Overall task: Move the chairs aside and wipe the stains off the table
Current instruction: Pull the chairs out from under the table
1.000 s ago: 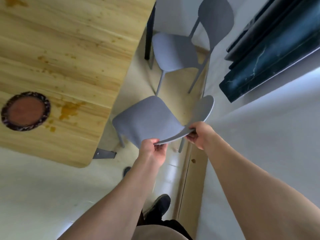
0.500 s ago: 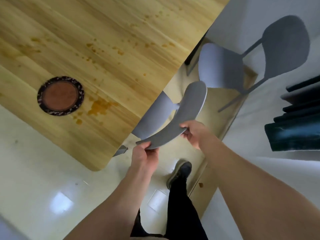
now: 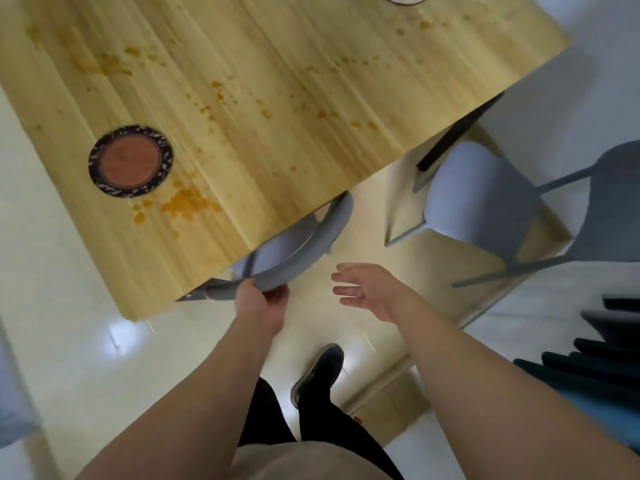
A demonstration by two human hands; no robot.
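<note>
stained wooden table (image 3: pixel 277 98) over pale floor (image 3: pixel 69 306)

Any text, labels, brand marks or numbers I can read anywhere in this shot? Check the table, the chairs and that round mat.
None can be read.
Round mat: its dark rim bears a pale leaf-like pattern, no letters.
Wooden table: only orange stains, no print.
Grey chair that the left hand grips, and the other grey chair: plain, no visible mark.
Black shoe: too blurred to tell.
</note>
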